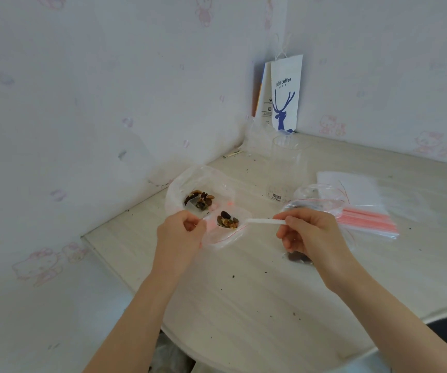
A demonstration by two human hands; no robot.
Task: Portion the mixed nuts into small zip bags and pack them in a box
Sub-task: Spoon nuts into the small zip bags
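A large clear plastic bag (179,184) lies open on the pale table (243,292) with mixed nuts (199,199) inside. My left hand (180,234) pinches the mouth of a small zip bag (225,238) with a red seal line. My right hand (311,232) grips the handle of a white plastic spoon (264,221). The spoon's bowl holds a heap of nuts (227,219) right at the small bag's opening. Another small bag with dark nuts (297,256) lies partly hidden under my right hand.
A stack of empty red-sealed zip bags (362,211) lies to the right. A clear plastic container (286,168) stands behind, and a white paper coffee bag (285,95) leans in the wall corner. Crumbs dot the table. The table's rounded front edge is near me.
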